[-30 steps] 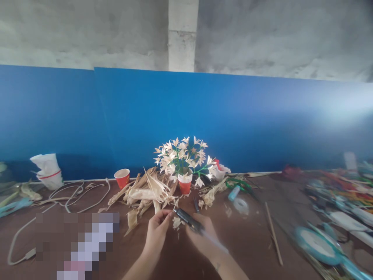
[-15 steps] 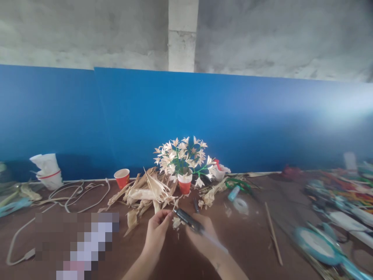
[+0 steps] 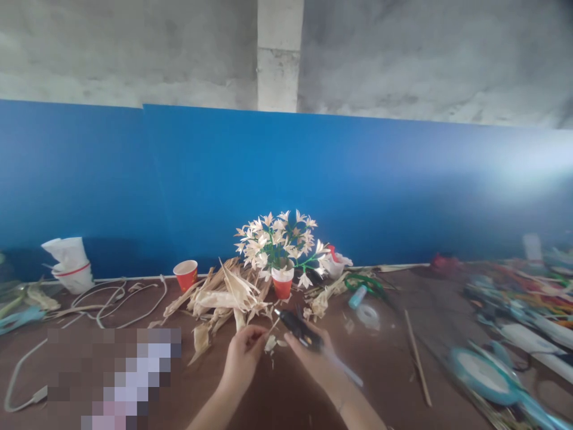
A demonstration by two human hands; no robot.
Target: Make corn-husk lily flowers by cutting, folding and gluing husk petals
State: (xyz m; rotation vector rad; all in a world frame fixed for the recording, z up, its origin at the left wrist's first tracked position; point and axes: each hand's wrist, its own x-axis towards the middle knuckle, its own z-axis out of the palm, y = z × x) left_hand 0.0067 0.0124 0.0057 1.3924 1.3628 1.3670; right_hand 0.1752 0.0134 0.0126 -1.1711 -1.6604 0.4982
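Note:
My right hand (image 3: 313,358) is closed around a black glue gun (image 3: 299,328), whose nozzle points up and to the left. My left hand (image 3: 242,352) pinches a small pale husk piece (image 3: 270,341) just left of the gun. Both hands hover over the brown table (image 3: 394,370). Behind them lies a heap of dried corn husks (image 3: 224,295). A red cup holding white husk flowers on green stems (image 3: 281,245) stands beyond the gun.
An empty red cup (image 3: 186,274) sits left of the husks, and white cables (image 3: 116,295) trail further left. A stack of white cups (image 3: 71,263) stands at the far left. A tape roll (image 3: 367,315), a wooden stick (image 3: 418,358) and blurred craft supplies (image 3: 514,322) fill the right.
My right hand has drawn the glue gun slightly right and up, away from the husk piece. My left hand has stayed almost still.

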